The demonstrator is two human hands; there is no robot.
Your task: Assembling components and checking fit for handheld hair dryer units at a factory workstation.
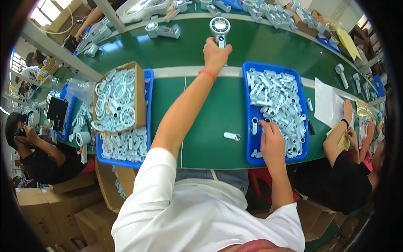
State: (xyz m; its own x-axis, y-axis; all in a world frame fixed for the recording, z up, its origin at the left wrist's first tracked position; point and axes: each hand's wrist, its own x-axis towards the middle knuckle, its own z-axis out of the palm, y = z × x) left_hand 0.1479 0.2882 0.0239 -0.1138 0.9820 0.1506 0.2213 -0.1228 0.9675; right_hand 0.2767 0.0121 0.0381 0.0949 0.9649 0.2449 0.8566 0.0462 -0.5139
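White handheld fan point(219, 29) gripped in left hand point(215, 53); right hand point(272, 143) fingers parts in blue tray point(251, 126).

A long green worktable point(201, 126) was crossed by a pale strip, with a green conveyor belt point(260, 42) behind it. Daylight was let in through bright windows point(44, 12) at the upper left, and glare was thrown on the belt. Brown cardboard boxes point(63, 210) were stacked on the floor at the lower left, and a grey beam point(54, 52) was run along the far edge
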